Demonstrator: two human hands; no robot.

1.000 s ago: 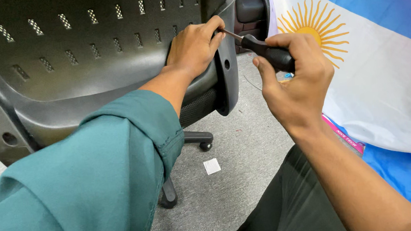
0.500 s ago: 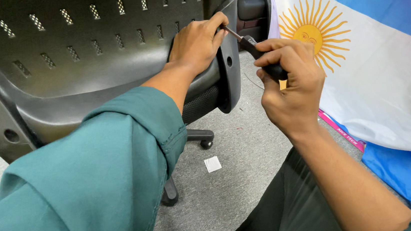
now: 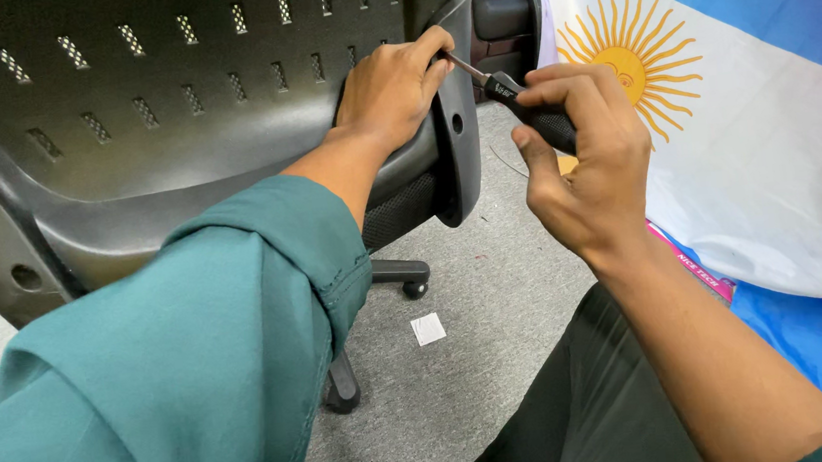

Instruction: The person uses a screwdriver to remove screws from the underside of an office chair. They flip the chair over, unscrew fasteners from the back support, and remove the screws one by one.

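Right hand [image 3: 586,169] grips a black screwdriver [image 3: 517,103], tip at the chair [image 3: 171,134] edge. Left hand [image 3: 395,87] presses there, fingers curled. White square label [image 3: 428,329] on floor; pink strip [image 3: 691,269] under flag [image 3: 743,129].

You see grey carpet floor [image 3: 496,283] with a small white paper square [image 3: 428,329], and a blue-white sun flag [image 3: 765,147] draped right.

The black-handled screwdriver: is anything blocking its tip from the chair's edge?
Nothing visible blocks it. The right hand grips the black-handled screwdriver, its metal shaft running bare to the black plastic chair back. The left hand pinches beside the tip, hiding the exact contact.
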